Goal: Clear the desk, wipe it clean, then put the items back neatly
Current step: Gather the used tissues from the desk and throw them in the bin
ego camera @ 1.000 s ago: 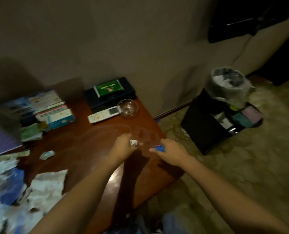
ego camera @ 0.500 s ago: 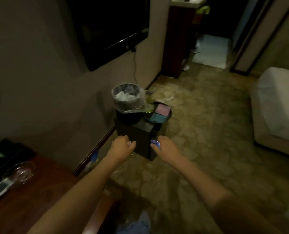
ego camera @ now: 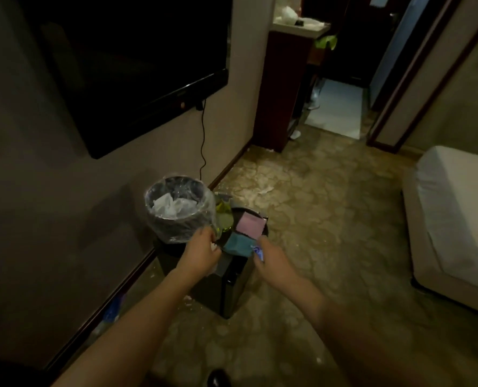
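Small blue glossy wrapper (ego camera: pixel 258 253) pinched in right hand (ego camera: pixel 271 259), near dark cabinet's (ego camera: pixel 233 286) top, long axis roughly upright, tip pointing far-left. Left hand (ego camera: pixel 201 254) curled beside plastic-lined round bin (ego camera: pixel 176 212); what it grips, cannot tell.

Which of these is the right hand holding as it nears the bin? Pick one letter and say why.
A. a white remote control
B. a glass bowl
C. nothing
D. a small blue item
D: the right hand pinches a small blue item just beside the teal block, near the plastic-lined bin; no bowl or remote is in view.
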{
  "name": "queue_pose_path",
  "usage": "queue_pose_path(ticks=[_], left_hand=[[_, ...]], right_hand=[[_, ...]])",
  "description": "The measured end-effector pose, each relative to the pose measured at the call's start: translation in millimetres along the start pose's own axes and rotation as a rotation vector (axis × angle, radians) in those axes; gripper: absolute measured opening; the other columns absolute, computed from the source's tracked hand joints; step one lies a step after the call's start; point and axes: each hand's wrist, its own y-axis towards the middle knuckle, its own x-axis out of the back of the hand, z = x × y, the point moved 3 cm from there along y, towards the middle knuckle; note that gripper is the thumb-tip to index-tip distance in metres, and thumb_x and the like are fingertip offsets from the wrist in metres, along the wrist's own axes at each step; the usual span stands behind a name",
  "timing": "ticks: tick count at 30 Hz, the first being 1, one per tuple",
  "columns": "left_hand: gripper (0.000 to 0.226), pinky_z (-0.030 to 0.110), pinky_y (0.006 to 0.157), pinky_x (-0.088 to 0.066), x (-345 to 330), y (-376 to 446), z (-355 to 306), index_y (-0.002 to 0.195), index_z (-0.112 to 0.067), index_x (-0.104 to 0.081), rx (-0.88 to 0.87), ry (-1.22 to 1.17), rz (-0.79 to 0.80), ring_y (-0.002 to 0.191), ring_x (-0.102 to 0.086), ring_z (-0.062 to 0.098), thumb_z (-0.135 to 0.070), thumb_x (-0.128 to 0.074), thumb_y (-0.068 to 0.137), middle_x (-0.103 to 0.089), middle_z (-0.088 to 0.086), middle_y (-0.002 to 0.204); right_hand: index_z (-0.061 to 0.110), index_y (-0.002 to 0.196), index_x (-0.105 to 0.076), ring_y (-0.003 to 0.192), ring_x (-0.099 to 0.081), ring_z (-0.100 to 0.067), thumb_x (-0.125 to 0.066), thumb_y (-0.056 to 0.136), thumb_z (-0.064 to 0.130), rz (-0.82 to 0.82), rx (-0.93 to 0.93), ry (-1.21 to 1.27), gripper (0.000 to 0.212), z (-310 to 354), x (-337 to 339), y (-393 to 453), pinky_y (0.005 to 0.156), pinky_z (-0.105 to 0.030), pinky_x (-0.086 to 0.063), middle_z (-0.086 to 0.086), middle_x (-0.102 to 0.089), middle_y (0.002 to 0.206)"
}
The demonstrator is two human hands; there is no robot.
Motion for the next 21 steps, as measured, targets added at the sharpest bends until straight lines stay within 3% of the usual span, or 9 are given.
queue_pose_path(ticks=[6,10,12,13,15,18,20,21], left_hand=[[0.037,0.033,0.091,-0.041,26,92,0,0.121,-0.004,-0.047,0.073,-0.078,-0.019,0.110,-0.048,0.028,-0.010,-0.061,0.087,-0.043,0.015,0.125],[0.038,0.031,0.095,-0.041,36,131,10,0.125,-0.004,-0.048,0.124,-0.098,-0.009,0.111,-0.050,0.027,-0.006,-0.058,0.088,-0.048,0.015,0.125],[0.036,0.032,0.094,-0.042,40,146,23,0.124,-0.003,-0.050,0.173,-0.112,-0.039,0.111,-0.052,0.028,-0.005,-0.057,0.089,-0.053,0.016,0.122],[0.035,0.032,0.092,-0.043,42,152,31,0.124,-0.003,-0.051,0.209,-0.129,-0.057,0.110,-0.054,0.028,-0.005,-0.056,0.089,-0.055,0.016,0.121],[0.032,0.030,0.088,-0.045,45,161,49,0.123,-0.005,-0.052,0.302,-0.157,-0.093,0.108,-0.056,0.027,-0.007,-0.054,0.091,-0.058,0.015,0.119],[0.027,0.028,0.084,-0.047,53,182,78,0.120,-0.004,-0.055,0.440,-0.212,-0.164,0.105,-0.058,0.028,-0.007,-0.051,0.093,-0.059,0.017,0.117],[0.024,0.026,0.081,-0.044,55,198,99,0.117,-0.002,-0.058,0.546,-0.238,-0.233,0.105,-0.059,0.029,-0.008,-0.049,0.095,-0.060,0.018,0.117],[0.024,0.024,0.079,-0.043,56,205,109,0.115,-0.001,-0.060,0.602,-0.245,-0.276,0.105,-0.059,0.030,-0.009,-0.048,0.096,-0.061,0.018,0.117]], right_hand=[[0.006,0.122,-0.049,0.107,-0.055,-0.027,-0.051,0.095,0.012,-0.005,0.042,-0.042,0.028,3,29,101,0.084,-0.030,-0.043,-0.013,-0.056,0.121],[0.008,0.111,-0.048,0.093,-0.057,-0.024,-0.050,0.096,0.014,0.048,0.084,-0.047,0.017,11,24,157,0.079,-0.036,-0.048,-0.011,-0.058,0.106],[0.008,0.110,-0.045,0.086,-0.056,-0.021,-0.048,0.097,0.016,0.091,0.105,-0.060,0.015,19,17,186,0.071,-0.028,-0.046,-0.008,-0.056,0.098],[0.010,0.107,-0.043,0.079,-0.054,-0.017,-0.046,0.098,0.018,0.126,0.126,-0.074,0.012,24,13,199,0.063,-0.018,-0.039,-0.003,-0.054,0.093],[0.016,0.099,-0.036,0.071,-0.046,-0.010,-0.044,0.099,0.023,0.179,0.179,-0.074,0.010,37,3,226,0.052,-0.013,-0.027,0.003,-0.047,0.088],[0.014,0.106,-0.038,0.083,-0.054,-0.019,-0.043,0.099,0.025,0.260,0.213,-0.033,0.014,53,-20,275,0.066,-0.026,-0.046,-0.004,-0.051,0.095],[0.008,0.120,-0.039,0.091,-0.060,-0.028,-0.045,0.098,0.025,0.340,0.221,-0.036,0.028,60,-37,305,0.079,-0.040,-0.051,-0.010,-0.057,0.104],[0.008,0.119,-0.039,0.092,-0.061,-0.028,-0.046,0.098,0.025,0.387,0.229,-0.030,0.028,63,-46,319,0.079,-0.040,-0.051,-0.012,-0.059,0.107]])
